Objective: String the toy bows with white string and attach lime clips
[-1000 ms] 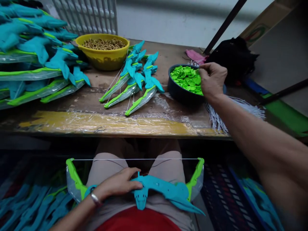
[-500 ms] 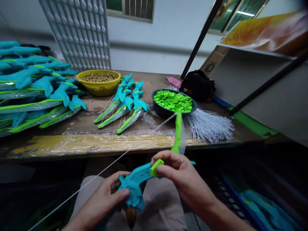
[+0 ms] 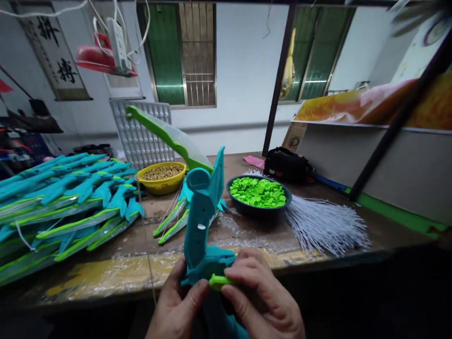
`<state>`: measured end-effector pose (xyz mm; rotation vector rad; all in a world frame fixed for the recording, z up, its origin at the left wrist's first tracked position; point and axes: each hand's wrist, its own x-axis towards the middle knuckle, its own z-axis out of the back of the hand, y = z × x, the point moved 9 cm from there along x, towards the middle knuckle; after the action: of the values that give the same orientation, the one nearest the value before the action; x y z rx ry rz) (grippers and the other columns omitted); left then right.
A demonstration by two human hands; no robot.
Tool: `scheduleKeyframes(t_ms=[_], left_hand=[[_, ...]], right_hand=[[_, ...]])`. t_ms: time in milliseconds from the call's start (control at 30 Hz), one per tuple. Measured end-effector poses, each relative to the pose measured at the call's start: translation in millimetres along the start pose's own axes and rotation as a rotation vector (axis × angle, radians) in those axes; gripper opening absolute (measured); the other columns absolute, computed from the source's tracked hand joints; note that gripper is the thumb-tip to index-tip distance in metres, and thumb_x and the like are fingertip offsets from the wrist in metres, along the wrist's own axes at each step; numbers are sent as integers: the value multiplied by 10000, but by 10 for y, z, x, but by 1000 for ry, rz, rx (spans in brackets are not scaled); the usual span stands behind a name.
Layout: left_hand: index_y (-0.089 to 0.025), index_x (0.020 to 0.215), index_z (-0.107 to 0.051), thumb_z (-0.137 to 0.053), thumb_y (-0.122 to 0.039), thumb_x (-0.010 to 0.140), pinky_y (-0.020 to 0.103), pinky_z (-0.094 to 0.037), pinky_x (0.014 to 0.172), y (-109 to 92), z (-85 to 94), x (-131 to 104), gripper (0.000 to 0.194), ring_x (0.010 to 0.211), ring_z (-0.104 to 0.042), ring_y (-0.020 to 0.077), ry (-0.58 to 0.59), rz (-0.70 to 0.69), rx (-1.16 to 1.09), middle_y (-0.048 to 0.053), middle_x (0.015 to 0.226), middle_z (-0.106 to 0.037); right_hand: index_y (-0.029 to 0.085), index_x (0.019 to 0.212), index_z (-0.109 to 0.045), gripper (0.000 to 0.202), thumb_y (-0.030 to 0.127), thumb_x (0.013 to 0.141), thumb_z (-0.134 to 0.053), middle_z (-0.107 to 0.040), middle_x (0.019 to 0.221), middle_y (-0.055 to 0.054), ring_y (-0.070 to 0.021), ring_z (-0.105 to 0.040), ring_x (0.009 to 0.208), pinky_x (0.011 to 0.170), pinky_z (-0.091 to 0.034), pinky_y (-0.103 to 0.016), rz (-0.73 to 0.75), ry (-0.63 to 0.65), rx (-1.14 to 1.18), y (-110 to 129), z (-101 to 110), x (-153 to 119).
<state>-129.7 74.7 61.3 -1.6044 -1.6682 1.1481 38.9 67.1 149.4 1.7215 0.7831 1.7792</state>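
In front of me a turquoise plastic toy bow (image 3: pixel 197 230) stands upright, its green limb with a clear film rising to the upper left. My left hand (image 3: pixel 176 303) is closed around the bow's middle part, low in the head view. Between thumb and fingers of my right hand (image 3: pixel 266 301) is a small bright green plastic piece (image 3: pixel 218 282), held close against the bow's turquoise body; whether it touches the recess there I cannot tell. The bow's lower part runs down behind my hands and is partly hidden. A thin string hangs left of my left hand.
A dark basin (image 3: pixel 259 211) of green pieces stands on the table beside a bundle of white strings (image 3: pixel 328 226). Behind the bow are a yellow bowl (image 3: pixel 160 187) of brass-coloured rings and more bows. Many toy bows (image 3: pixel 84 193) lie piled left. A black bag (image 3: pixel 287 165) sits at the back.
The bow has been raised from over my lap to above the table edge and turned upright. The green piece has moved to the bow's middle. My view has tilted up.
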Motion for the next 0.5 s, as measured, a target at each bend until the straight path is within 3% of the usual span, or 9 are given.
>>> scheduleKeyframes(t_ms=[67,300,400,500], left_hand=[[-226,1241,-628,-948,-427,622,375,-524,989,56,14,2,725,1086,-700,303,-12,-22,-52,99,1123,-769],[-238,1196,-674,-984,-358,561,364,-601,829,168,-44,-68,716,954,-749,318,-37,40,-177,93,1019,-792],[-235,1209,-657,-1000,-360,524,356,-601,837,169,-54,-66,777,953,-751,318,-56,36,-182,92,994,-796],[-216,1219,-650,-1000,-391,516,354,-604,821,156,-41,-55,804,946,-753,329,-75,13,-158,103,972,-798]], right_hand=[[298,1056,-737,246,111,901,-701,-653,1017,-34,-226,-589,1068,997,-492,-322,31,-15,-68,-19,13,14],[270,976,-751,68,251,934,-701,-511,1369,-55,-257,-535,1267,950,-524,-254,-181,-37,-62,-257,-59,-25],[282,1117,-702,188,257,934,-670,-470,1434,-48,-253,-500,1315,950,-530,-243,-194,-73,-62,-259,-79,-23],[306,1342,-574,417,234,937,-646,-475,1452,-49,-246,-479,1342,1065,-476,-284,-188,16,-60,-255,-145,12]])
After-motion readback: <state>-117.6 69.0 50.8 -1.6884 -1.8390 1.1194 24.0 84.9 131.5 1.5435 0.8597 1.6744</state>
